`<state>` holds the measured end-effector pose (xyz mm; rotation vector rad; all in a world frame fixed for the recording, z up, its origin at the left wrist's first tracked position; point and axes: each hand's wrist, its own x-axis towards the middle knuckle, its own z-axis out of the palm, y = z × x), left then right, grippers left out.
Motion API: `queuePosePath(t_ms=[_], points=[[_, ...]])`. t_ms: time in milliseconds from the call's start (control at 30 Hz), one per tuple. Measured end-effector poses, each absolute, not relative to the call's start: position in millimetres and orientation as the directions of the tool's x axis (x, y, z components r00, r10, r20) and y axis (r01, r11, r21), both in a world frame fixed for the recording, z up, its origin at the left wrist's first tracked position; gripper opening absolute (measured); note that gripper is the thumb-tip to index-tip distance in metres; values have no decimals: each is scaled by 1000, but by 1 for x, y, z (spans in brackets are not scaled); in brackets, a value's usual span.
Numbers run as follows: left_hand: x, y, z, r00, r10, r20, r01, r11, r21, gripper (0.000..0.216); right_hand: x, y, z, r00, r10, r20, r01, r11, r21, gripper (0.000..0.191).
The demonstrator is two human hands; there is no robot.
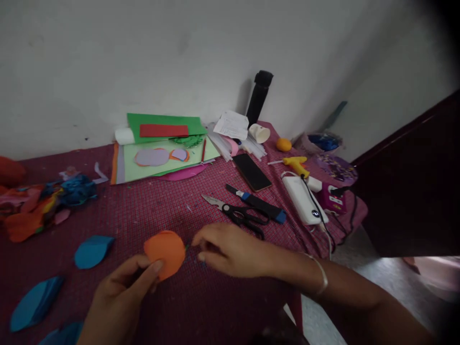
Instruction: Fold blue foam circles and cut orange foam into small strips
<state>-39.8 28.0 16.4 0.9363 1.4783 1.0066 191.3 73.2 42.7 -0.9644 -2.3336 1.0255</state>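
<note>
Closest to the camera, at the table's (125,206) near edge, was the left hand (124,292), its thumb and fingers clamped on an orange disc (168,251) by the near-left rim, thumb flat on the upper face. This disc looked like thin card or paper, held up over the cloth and facing the camera, though whether it was one layer or several was hard to say. It would probably weigh next to nothing, be stiff enough to keep its shape from a pinch at the rim, and yet crease readily under a hard squeeze; the grip seemed best kept near the border, with the thumb pressed flat and not dug in. Slipping seemed a small risk with such a dry, matt face. Just beside the opposite rim, the right hand (230,251) hung with curled fingers and the thumb set a little below them; whether the fingertips met on something could not be made out. Blue petals (94,251) lay towards the table's left side, with scraps (27,206) beyond them. Past the right hand, towards the right edge, lay scissors (239,214), a knife (264,206) and a phone (252,172). Along the wall-side edge were coloured sheets (132,167) and a black bottle (258,98).
</note>
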Motion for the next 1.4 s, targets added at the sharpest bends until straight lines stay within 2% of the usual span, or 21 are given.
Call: queuePosePath(t_ms=[67,167,267,367,433,467,533,633,733,800,900,1000,1200,1400], points=[[-41,31,17,-181,925,-335,-45,332,942,39,219,67,50,-566,816,120,599,507,-620,19],[-43,35,18,-228,890,-395,-125,375,918,41,256,57,47,-396,915,73,813,387,-434,23],[-44,37,17,-220,889,-401,-166,371,914,37,275,54,34,-383,923,26,878,373,-300,32],[-44,37,14,-211,900,-381,-226,334,915,33,273,60,29,-411,911,-31,885,391,-251,41],[-43,36,15,-220,904,-366,-270,304,914,30,268,66,33,-418,906,-64,876,384,-290,43],[-42,36,17,-220,904,-366,-294,297,909,29,265,69,36,-424,903,-71,858,376,-349,44],[-40,36,24,-221,896,-386,-366,290,884,27,260,75,44,-425,903,-63,772,325,-547,42],[-35,41,39,-238,884,-403,-534,227,814,25,253,78,53,-399,914,-71,496,150,-855,45],[-30,50,57,-269,893,-361,-651,108,752,27,247,77,55,-518,847,-119,204,-13,-979,73],[-26,56,64,-295,899,-324,-681,40,731,27,244,76,54,-645,757,-107,100,-56,-993,81],[-18,61,66,-338,883,-324,-707,-11,707,27,238,73,54,-776,618,-127,112,-63,-992,82],[-11,63,60,-379,856,-351,-703,-20,711,28,231,70,53,-822,544,-165,107,-137,-985,84],[-2,63,51,-375,870,-319,-667,-15,744,23,214,68,42,-802,549,-236,76,-298,-952,77],[1,63,44,-335,879,-340,-664,36,747,20,204,69,28,-764,607,-219,42,-292,-956,77]])
